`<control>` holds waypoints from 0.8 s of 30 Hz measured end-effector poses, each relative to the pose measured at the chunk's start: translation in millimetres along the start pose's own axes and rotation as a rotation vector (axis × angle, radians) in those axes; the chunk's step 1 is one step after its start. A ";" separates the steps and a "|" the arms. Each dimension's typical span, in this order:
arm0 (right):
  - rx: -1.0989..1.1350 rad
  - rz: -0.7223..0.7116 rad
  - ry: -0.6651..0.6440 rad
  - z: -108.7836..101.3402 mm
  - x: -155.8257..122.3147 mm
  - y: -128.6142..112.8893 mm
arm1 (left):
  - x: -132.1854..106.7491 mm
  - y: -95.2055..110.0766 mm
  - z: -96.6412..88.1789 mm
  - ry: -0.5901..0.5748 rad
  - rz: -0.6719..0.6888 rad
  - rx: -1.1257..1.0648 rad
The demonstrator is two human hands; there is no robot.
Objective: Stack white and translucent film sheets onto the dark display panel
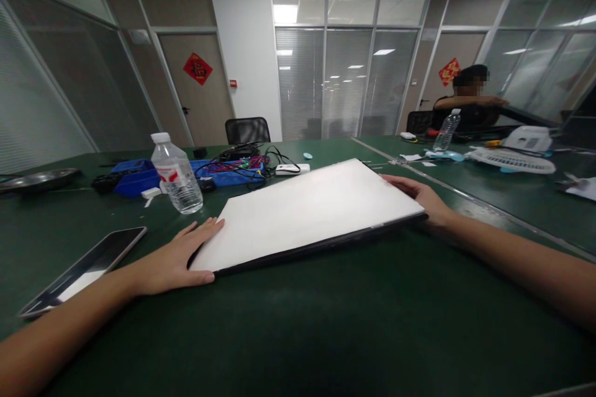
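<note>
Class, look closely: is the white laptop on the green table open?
No, the white laptop lies shut and flat, the left hand and right hand at its two ends.

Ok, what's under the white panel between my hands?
The white panel shows a dark lower layer along its near edge, resting on the green table. The left hand and right hand touch its ends. Anything beneath its middle is covered.

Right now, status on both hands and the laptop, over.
Left hand flat at near-left corner of closed laptop. Right hand on its right edge. Water bottle, phone close by left.
</note>
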State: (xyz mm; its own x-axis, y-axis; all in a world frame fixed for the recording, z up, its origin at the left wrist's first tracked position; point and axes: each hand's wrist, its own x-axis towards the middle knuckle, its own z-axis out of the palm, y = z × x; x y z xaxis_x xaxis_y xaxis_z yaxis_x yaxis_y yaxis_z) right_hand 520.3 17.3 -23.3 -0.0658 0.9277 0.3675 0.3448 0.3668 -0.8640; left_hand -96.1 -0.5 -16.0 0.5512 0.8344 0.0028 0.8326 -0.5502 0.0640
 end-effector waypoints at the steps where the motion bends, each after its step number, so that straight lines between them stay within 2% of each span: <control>1: -0.034 -0.022 0.018 1.8 -1.0 -1.7 | 0.0 -1.2 0.6 0.006 0.005 -0.004; 6: -0.279 -0.161 -0.018 1.6 -2.5 2.4 | -3.6 -12.1 5.0 0.032 0.043 -0.027; 11: -0.319 -0.206 -0.012 -8.3 -0.7 6.0 | -9.6 -13.1 2.7 0.021 0.097 -0.097; 13: -0.285 -0.200 0.003 -10.8 0.7 5.0 | -8.3 -9.0 -0.7 0.101 0.069 -0.116; 17: -0.225 -0.187 0.028 -11.8 3.7 3.2 | -1.3 -1.1 -6.3 0.342 -0.002 -0.055; 20: -0.230 -0.190 0.006 -11.5 4.8 4.0 | 1.6 3.2 -8.2 0.445 0.076 0.023; 22: -0.261 -0.210 -0.011 -10.7 5.1 4.6 | 1.6 5.5 -9.6 0.473 0.130 0.066; 24: -0.294 -0.239 0.027 -9.2 4.7 3.5 | 0.7 6.8 -11.6 0.496 0.173 0.103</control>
State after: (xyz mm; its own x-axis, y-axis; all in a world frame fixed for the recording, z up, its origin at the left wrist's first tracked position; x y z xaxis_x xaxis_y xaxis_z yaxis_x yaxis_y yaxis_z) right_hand 529.8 22.3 -21.4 -0.1535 0.8149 0.5588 0.5768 0.5331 -0.6189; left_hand -90.7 -3.2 -4.0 0.6096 0.6329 0.4773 0.7467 -0.6606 -0.0779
